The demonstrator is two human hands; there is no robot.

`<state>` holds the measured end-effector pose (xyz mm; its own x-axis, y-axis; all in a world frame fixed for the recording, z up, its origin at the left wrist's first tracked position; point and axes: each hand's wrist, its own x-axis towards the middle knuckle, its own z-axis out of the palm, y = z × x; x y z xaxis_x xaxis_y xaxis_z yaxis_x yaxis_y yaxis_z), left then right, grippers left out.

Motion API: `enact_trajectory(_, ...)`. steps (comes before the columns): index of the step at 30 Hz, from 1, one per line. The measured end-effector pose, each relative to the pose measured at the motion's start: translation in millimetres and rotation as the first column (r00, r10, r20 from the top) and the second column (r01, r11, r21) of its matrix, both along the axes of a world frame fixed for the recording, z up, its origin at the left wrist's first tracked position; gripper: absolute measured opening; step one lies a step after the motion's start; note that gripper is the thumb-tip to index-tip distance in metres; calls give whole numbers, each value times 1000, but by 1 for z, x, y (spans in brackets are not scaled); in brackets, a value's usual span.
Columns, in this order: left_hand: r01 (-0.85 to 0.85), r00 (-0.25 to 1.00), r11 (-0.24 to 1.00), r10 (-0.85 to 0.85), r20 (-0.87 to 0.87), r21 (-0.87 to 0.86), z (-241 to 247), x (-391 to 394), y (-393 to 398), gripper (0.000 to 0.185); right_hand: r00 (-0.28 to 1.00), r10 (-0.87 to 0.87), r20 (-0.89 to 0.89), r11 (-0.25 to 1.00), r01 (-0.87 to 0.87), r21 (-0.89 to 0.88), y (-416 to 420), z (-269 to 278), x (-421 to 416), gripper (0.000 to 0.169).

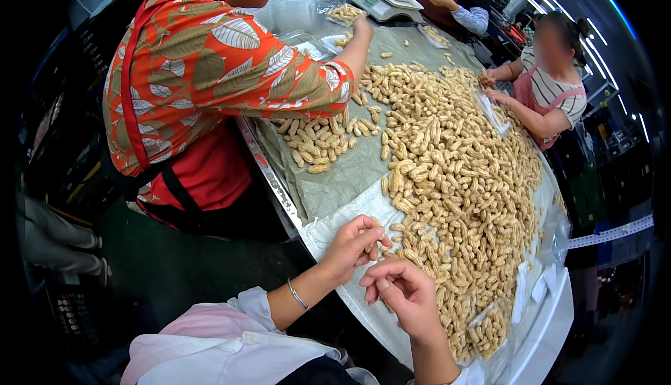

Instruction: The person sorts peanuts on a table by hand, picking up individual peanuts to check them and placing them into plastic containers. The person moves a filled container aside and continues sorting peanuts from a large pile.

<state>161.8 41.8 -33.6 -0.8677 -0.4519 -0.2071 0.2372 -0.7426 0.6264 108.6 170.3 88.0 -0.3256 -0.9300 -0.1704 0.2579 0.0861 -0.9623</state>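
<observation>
A wide heap of unshelled peanuts [461, 175] covers much of the table before me. My left hand [352, 249], with a metal bangle at the wrist, is held at the heap's near left edge. Its fingers are curled around a few peanuts, of which only small bits show. Close beside it, my right hand [406, 290] hovers over the near edge of the heap. Its fingers are bent toward the palm, and whether anything lies inside them is hidden.
A co-worker in a leaf-patterned shirt [225, 65] reaches across at left, above a smaller peanut pile [320, 144]. Another person's arm [540, 115] is at the heap's far right. Beyond stand a scale [385, 5] and clear plastic containers [291, 13]. A bag of peanuts [487, 330] lies near right.
</observation>
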Motion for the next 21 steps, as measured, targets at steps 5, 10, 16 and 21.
enact_trajectory(5, 7, 999, 1000, -7, 43, -13, 6, -1, 1, 19, 953, -216, -212, 961, 246, 125, 13, -28, -14, 15)
enact_trajectory(10, 37, 999, 999, -35, 38, -41, 6, -1, 3, 19, 919, -256, -301, 917, 329, 226, 60, -61, -22, 14)
enact_trajectory(16, 180, 983, 978, -175, 54, -104, 3, 4, 3, 29, 665, -47, -746, 889, 368, 271, 98, -52, 0, 7)
enact_trajectory(21, 63, 993, 989, -49, 105, -133, 4, -7, 8, 37, 317, 199, -927, 842, 429, 328, 105, -65, 6, 23)
